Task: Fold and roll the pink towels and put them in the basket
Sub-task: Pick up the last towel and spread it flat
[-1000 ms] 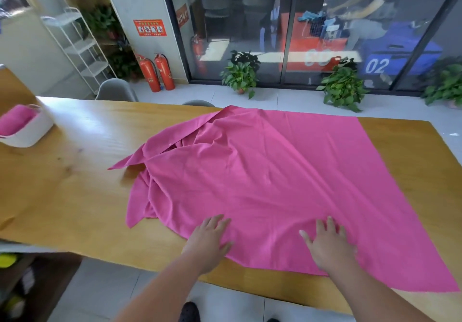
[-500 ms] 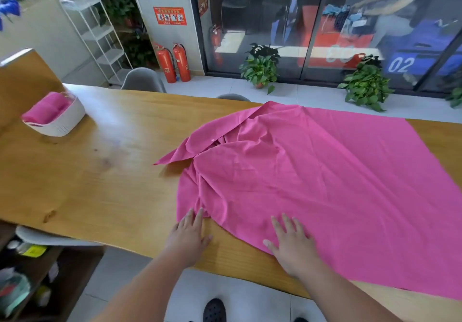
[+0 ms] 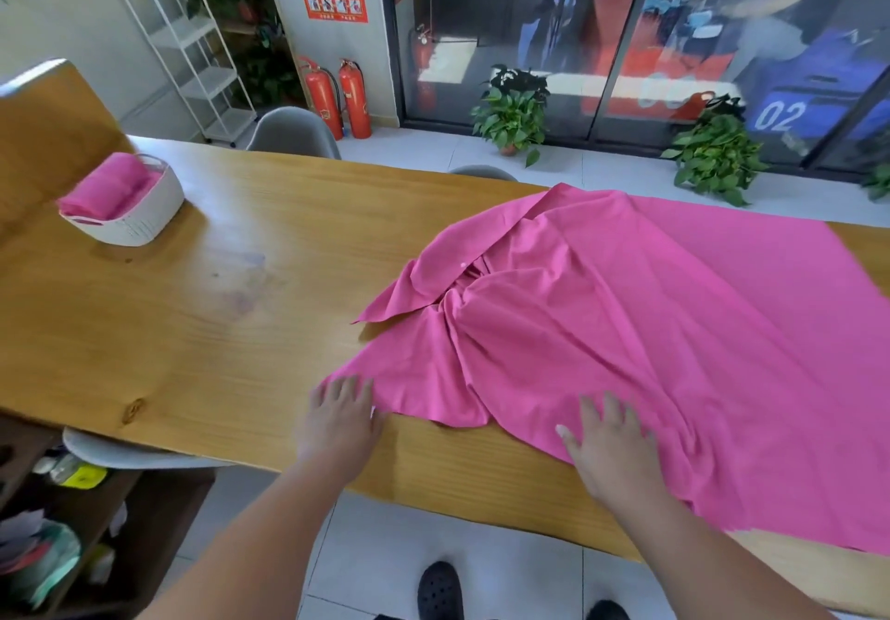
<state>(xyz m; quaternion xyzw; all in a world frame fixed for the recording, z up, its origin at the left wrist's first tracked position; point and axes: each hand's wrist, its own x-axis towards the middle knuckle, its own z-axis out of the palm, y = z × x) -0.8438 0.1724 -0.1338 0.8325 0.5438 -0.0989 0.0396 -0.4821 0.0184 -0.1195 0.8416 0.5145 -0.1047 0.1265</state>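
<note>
A long wooden surface point(image 3: 192, 330) runs across a tiled room with glass doors behind it, two red fire extinguishers point(image 3: 337, 99) and potted plants point(image 3: 513, 113) along the wall. A large pink towel point(image 3: 674, 320) lies spread over the right half of the surface, smooth on its far right and bunched into folds on its left side. The left grip point(image 3: 339, 419) lies flat with fingers spread at the towel's near-left corner, its fingertips on the cloth's edge. The right grip point(image 3: 609, 446) presses palm-down on the towel near the surface's near edge, fingers straight and apart. Well off at the far left stands a white basket point(image 3: 139, 222) holding a rolled pink towel point(image 3: 108, 186).
</note>
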